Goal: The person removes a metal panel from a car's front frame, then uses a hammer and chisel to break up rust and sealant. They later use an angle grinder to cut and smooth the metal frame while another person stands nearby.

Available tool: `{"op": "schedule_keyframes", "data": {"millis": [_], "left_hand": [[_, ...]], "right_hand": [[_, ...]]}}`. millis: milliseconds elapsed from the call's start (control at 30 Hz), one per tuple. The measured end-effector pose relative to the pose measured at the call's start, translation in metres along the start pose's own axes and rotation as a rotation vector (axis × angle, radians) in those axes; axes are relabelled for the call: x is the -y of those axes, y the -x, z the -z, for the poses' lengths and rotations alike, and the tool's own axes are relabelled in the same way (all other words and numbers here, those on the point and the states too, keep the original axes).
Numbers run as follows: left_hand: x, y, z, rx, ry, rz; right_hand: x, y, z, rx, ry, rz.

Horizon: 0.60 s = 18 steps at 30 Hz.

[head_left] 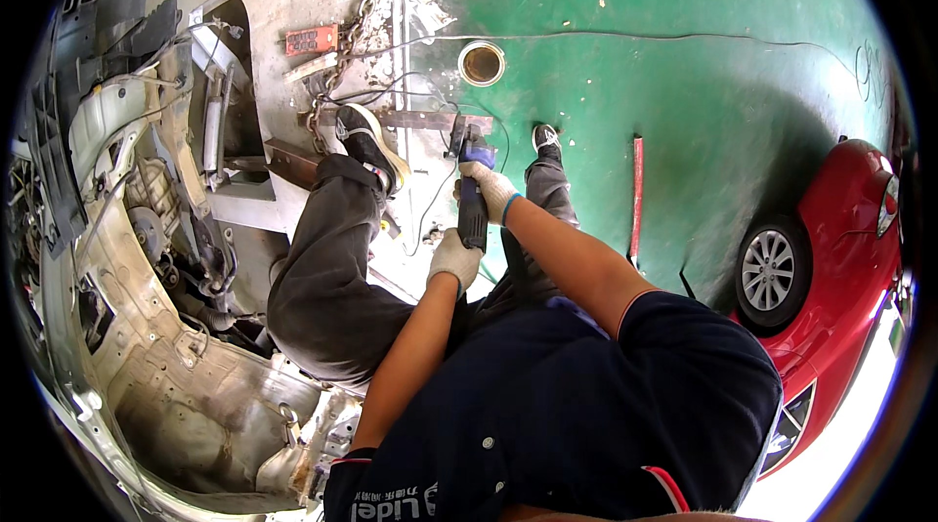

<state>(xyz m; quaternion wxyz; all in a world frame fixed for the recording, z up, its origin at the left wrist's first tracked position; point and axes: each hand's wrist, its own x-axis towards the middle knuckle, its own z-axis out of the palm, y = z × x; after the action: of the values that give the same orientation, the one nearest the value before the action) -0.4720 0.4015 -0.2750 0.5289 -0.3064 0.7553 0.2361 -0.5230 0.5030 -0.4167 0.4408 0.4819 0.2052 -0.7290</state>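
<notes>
A black-and-blue angle grinder [473, 214] is in both my hands, its head pointing away from me. My left hand [455, 258], in a pale knit glove, is closed round the rear end of the body. Farther forward, my right hand [490, 188], gloved the same way, wraps the grinder behind its head. The head is at the right end of a rusty metal bar [420, 120] on the floor; whether the disc touches the bar I cannot tell. My left shoe [371, 146] rests on or against this bar.
A stripped car body [166, 385] fills the left side. A rusty chain [366, 9] and a red power strip [312, 41] lie beyond my left foot. A cable [625, 36] crosses the green floor near a round tin [481, 64]. Rightward are a red bar [637, 195] and a red car [845, 258].
</notes>
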Motion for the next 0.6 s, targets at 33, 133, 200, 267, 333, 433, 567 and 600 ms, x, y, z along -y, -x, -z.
{"op": "schedule_keyframes", "data": {"millis": [33,133,200,267,333,433,567,600], "left_hand": [[-0.001,-0.001,0.000,-0.001,-0.017,0.011],[-0.009,-0.005,0.001,-0.029,-0.104,0.001],[-0.013,-0.009,0.002,-0.035,-0.140,0.000],[-0.016,-0.013,0.004,-0.031,-0.170,-0.019],[-0.016,-0.015,0.010,-0.004,-0.163,-0.042],[-0.012,-0.021,0.019,0.040,-0.084,-0.019],[-0.006,-0.041,0.036,-0.030,0.304,0.014],[-0.006,-0.052,0.045,-0.100,0.248,-0.035]], "right_hand": [[0.001,0.000,-0.002,0.005,0.005,-0.005],[0.008,0.002,-0.005,0.010,0.011,0.023],[0.013,0.004,-0.006,0.013,0.012,0.030],[0.019,0.004,-0.007,-0.002,-0.006,0.060],[0.023,0.003,-0.011,-0.064,0.075,0.100],[0.023,-0.004,-0.019,-0.071,0.180,0.150],[0.000,-0.014,-0.028,-0.112,0.389,0.201],[-0.009,-0.018,-0.031,-0.097,0.395,0.172]]}}
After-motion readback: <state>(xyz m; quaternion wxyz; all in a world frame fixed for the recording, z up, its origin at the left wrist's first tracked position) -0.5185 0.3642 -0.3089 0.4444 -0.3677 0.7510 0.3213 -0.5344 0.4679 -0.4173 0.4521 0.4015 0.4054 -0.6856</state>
